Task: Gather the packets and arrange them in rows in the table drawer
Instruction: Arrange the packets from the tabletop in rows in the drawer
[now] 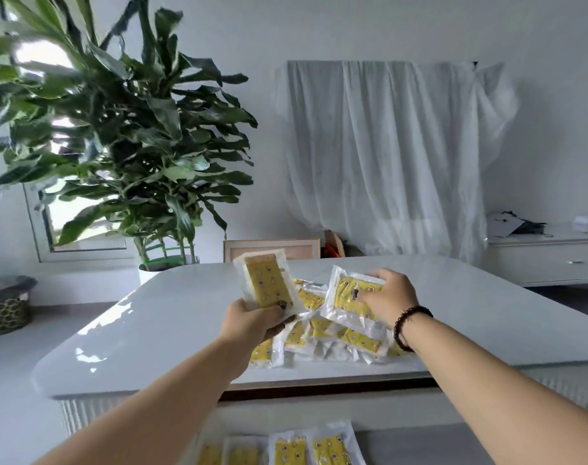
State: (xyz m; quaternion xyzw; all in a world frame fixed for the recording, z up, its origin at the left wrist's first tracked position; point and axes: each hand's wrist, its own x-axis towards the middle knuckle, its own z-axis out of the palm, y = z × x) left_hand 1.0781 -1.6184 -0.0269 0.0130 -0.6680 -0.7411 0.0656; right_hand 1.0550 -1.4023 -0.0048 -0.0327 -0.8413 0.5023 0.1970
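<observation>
just one view here, a wide-angle head cam looking forward and slightly down over the near edge of the white table (171,317). both forearms reach in from the bottom, the open drawer (403,441) sits at the bottom edge, and the far wall fills the top half.

White room with a plant, a draped cloth and low furniture.

A tall leafy plant (118,129) in a white pot (148,270) is seen far left, before a window (81,226). A patterned basket (5,307) is set on the floor at the left edge. A white cloth (386,156) is hung against the far wall, with a framed panel (271,250) leaned below it. A white sideboard (547,260) is placed at the right, with papers (505,224) laid on top.
</observation>
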